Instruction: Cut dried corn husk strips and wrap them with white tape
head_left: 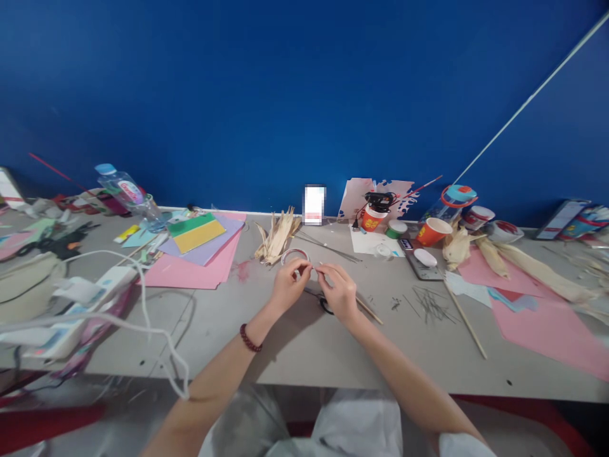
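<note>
Over the middle of the table, my left hand (289,284) and my right hand (339,293) meet with their fingertips almost touching. Both are closed in a pinch. Something small and pale seems to lie between the fingertips, too small to make out. Just behind my left hand is a ring-shaped roll (295,251), partly covered by it. Black-handled scissors (324,308) lie under my right hand, mostly hidden. A thin wooden stick (370,311) rests on the table beside my right hand. Dried corn husks (277,236) lie in a bundle beyond my left hand.
A phone-like screen (314,204) leans on the blue wall. Coloured sheets (200,236) and a white power strip (71,324) with looping cables are left. To the right are an orange paper cup (434,231), cut wires (432,306), another stick (466,320) and pink paper (542,330).
</note>
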### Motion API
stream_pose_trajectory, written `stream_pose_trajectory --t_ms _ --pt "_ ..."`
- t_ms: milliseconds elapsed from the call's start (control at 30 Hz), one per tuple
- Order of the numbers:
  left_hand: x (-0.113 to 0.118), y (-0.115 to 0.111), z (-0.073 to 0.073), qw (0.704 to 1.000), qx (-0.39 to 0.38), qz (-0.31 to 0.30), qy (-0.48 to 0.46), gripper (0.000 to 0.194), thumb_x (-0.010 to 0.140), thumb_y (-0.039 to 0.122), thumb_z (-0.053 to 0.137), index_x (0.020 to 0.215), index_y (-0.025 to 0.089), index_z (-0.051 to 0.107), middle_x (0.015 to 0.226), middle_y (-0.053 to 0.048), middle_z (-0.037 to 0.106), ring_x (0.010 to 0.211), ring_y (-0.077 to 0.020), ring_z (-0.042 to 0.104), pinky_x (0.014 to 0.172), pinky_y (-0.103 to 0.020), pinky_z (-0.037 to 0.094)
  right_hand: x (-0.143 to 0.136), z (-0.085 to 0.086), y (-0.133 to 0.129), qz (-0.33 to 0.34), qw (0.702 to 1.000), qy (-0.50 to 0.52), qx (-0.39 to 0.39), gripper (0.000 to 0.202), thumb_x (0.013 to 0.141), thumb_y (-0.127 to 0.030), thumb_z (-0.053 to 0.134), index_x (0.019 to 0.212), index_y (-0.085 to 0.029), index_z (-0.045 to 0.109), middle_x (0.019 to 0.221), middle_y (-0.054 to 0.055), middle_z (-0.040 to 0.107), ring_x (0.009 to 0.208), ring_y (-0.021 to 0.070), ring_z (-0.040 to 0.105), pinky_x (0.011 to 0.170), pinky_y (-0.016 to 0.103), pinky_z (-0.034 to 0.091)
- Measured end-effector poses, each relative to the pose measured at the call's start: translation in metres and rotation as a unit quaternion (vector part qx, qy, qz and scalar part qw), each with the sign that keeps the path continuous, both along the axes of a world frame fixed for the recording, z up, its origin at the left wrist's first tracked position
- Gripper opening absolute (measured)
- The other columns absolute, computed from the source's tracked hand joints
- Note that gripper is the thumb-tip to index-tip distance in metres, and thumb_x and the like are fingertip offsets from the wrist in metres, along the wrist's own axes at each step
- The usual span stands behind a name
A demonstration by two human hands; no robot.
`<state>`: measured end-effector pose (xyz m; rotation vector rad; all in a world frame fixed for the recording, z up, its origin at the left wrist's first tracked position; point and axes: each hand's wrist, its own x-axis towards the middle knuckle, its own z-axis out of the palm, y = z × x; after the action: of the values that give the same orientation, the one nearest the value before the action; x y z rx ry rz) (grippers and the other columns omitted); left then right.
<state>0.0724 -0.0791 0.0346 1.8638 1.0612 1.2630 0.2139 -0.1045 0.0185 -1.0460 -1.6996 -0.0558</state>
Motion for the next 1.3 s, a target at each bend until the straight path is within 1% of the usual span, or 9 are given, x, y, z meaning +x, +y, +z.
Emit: stream_pose_trajectory --t_ms 267,500,600,700,800,933,1033,1167,1300 --pt "0.001 -0.002 -0.005 0.999 0.039 0.011 0.016 0.021 0.085 0.031 0.046 0.082 0.019 0.063 0.076 -0.004 0.06 0.067 -0.0134 0.049 0.057 -0.024 0.037 -0.002 0.007 -0.001 0.009 0.999 0.026 -0.023 0.015 0.083 -0.014 0.05 0.087 -0.02 0.063 0.082 0.006 0.066 0.08 0.017 0.063 0.075 0.03 0.051" --pt "-0.003 -0.003 -0.007 0.993 0.087 0.021 0.07 0.021 0.085 0.03 0.045 0.088 0.02 0.063 0.085 -0.007 0.064 0.075 -0.0167 0.054 0.065 -0.027 0.041 -0.002 0.004 -0.001 0.015 0.996 0.06 -0.062 0.011 0.085 -0.018 0.05 0.086 -0.02 0.061 0.082 0.005 0.065 0.071 0.0151 0.06 0.069 0.029 0.051" --pt "-0.002 -0.004 -0.006 0.993 0.091 0.022 0.07 0.021 0.085 0.029 0.046 0.087 0.02 0.064 0.084 -0.008 0.064 0.075 -0.0167 0.055 0.066 -0.027 0.041 -0.001 0.004 0.0 0.019 0.994 0.074 -0.074 0.01 0.083 -0.017 0.051 0.084 -0.02 0.061 0.08 0.004 0.064 0.069 0.0144 0.059 0.067 0.028 0.05" --pt "0.0 -0.005 -0.002 0.998 0.053 0.01 0.026 0.02 0.084 0.031 0.049 0.083 0.019 0.065 0.08 -0.006 0.063 0.071 -0.0151 0.054 0.061 -0.025 0.04 -0.001 0.004 0.001 0.019 0.994 0.077 -0.075 0.01 0.082 -0.016 0.051 0.083 -0.02 0.06 0.079 0.003 0.063 0.07 0.0144 0.058 0.067 0.028 0.05" --pt "0.002 -0.005 0.002 0.999 -0.022 -0.012 -0.043 0.02 0.081 0.034 0.054 0.078 0.017 0.065 0.077 -0.005 0.063 0.068 -0.0133 0.054 0.056 -0.023 0.039 0.0 0.004 0.001 0.015 0.995 0.068 -0.066 0.012 0.081 -0.014 0.051 0.082 -0.02 0.06 0.078 0.003 0.063 0.072 0.0149 0.059 0.069 0.028 0.05" --pt "0.004 -0.003 0.004 0.983 -0.14 -0.017 -0.117 0.022 0.073 0.037 0.062 0.075 0.015 0.065 0.075 -0.005 0.064 0.068 -0.0133 0.056 0.056 -0.022 0.041 0.0 0.004 0.0 0.008 0.997 0.058 -0.052 0.013 0.082 -0.014 0.049 0.083 -0.021 0.061 0.079 0.003 0.064 0.076 0.0161 0.06 0.071 0.03 0.05" --pt "0.005 -0.002 0.005 0.968 -0.197 -0.024 -0.151 0.023 0.069 0.038 0.066 0.072 0.015 0.065 0.071 -0.003 0.063 0.063 -0.0119 0.055 0.054 -0.021 0.041 0.0 0.005 0.0 0.012 0.998 0.048 -0.044 0.014 0.082 -0.012 0.049 0.085 -0.021 0.06 0.08 0.004 0.063 0.077 0.0163 0.06 0.073 0.03 0.05" --pt "0.005 -0.001 0.006 0.959 -0.226 -0.039 -0.168 0.024 0.066 0.039 0.068 0.072 0.016 0.066 0.066 -0.003 0.063 0.058 -0.0106 0.053 0.05 -0.021 0.039 0.0 0.005 -0.001 0.015 0.998 0.043 -0.036 0.015 0.082 -0.011 0.049 0.086 -0.021 0.059 0.081 0.004 0.063 0.076 0.0158 0.059 0.071 0.029 0.05" --pt "0.005 0.001 0.002 0.964 -0.214 -0.033 -0.153 0.022 0.067 0.037 0.067 0.075 0.016 0.068 0.07 -0.004 0.066 0.06 -0.0118 0.056 0.051 -0.021 0.04 0.001 0.004 -0.001 0.011 0.999 0.038 -0.038 0.014 0.083 -0.012 0.048 0.085 -0.021 0.059 0.081 0.004 0.062 0.078 0.0165 0.059 0.073 0.03 0.049"
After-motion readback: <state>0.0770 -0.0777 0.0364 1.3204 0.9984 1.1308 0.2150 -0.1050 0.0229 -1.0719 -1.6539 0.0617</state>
